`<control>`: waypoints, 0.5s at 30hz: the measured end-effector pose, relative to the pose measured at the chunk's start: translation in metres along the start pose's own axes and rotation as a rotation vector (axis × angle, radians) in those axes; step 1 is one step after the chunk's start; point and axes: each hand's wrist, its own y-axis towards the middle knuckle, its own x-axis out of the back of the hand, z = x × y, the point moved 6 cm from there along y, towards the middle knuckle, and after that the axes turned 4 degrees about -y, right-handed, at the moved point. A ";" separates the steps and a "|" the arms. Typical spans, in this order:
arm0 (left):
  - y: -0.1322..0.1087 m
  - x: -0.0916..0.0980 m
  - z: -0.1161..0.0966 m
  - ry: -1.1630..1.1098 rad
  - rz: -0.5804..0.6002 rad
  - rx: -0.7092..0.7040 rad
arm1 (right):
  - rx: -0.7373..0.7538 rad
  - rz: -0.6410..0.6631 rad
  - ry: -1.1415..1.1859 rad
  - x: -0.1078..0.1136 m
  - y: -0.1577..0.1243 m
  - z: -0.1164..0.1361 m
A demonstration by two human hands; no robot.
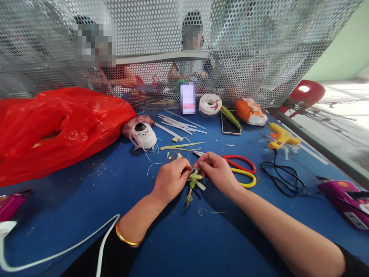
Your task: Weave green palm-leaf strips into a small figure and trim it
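Note:
Between my two hands is a small green figure woven from leaf strips [192, 182], its thin tail end pointing toward me. My left hand [173, 177] is closed on its left side, thumb and fingers pinched together. On the other side my right hand [216, 171] pinches at the top of the figure, where a fine thread seems to run; the exact grip is partly hidden by the fingers. Scissors with one red and one yellow handle [245, 184] lie beside and partly under my right hand. A loose bit of thread [213, 212] rests just below the figure.
A red plastic bag [63, 130] fills the left. Behind my hands lie a white thread spool [144, 136], white strips [181, 125], green leaf strips [184, 146], a tape roll [210, 104] and a phone [230, 125]. A yellow glue gun [281, 137] with cord is at right. People sit beyond the mesh screen.

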 end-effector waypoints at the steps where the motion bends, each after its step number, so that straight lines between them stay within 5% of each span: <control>1: 0.000 0.000 0.000 0.002 0.002 0.003 | -0.016 0.004 0.017 0.000 0.000 -0.001; 8: 0.000 0.001 0.000 -0.006 -0.008 -0.009 | 0.107 0.152 -0.196 -0.007 0.001 0.000; 15: 0.000 -0.001 -0.001 0.001 0.016 -0.014 | 0.113 0.084 -0.297 0.000 0.001 0.006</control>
